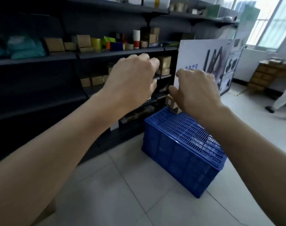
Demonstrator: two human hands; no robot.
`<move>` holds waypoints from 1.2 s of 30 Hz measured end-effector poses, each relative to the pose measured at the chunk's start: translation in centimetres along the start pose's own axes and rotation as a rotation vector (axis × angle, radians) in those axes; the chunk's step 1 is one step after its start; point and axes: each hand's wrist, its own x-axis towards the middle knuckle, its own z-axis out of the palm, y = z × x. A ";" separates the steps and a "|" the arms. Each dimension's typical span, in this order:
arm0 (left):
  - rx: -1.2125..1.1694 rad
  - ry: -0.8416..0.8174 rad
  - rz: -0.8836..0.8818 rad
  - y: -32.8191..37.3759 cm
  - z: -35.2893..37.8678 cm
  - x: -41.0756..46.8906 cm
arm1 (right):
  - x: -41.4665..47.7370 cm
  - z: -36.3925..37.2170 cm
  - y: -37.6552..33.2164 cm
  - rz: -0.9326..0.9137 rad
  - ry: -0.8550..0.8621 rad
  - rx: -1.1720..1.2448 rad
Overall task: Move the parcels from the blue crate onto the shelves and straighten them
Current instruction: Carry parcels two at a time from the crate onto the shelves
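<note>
Fingers of the left hand curled in, nothing visible between them. Those of the right hand bent downward, thumb spread apart, poised over a small cardboard parcel; whether they touch or clamp it cannot be told, the hand's back hiding the contact. The parcel stands at the far corner of the blue crate, whose slatted face is uppermost, just beside the dark shelves, probably so that transfers stay short; both forearms reach towards a shelf already holding brown boxes.
</note>
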 end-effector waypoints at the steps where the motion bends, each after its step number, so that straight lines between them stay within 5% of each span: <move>1: -0.028 -0.003 0.013 -0.5 1.3 1.7 | 1.3 1.0 1.0 0.034 -0.003 -0.011; 10: -0.264 -0.168 0.067 -1.1 17.0 15.3 | 9.1 12.2 13.3 0.326 -0.155 -0.104; 21: -0.380 -0.304 -0.071 -2.5 36.8 30.9 | 23.6 29.2 26.5 0.343 -0.290 0.008; 36: -0.595 -0.898 -0.321 -10.0 67.3 44.2 | 35.5 51.8 37.7 0.495 -0.494 0.180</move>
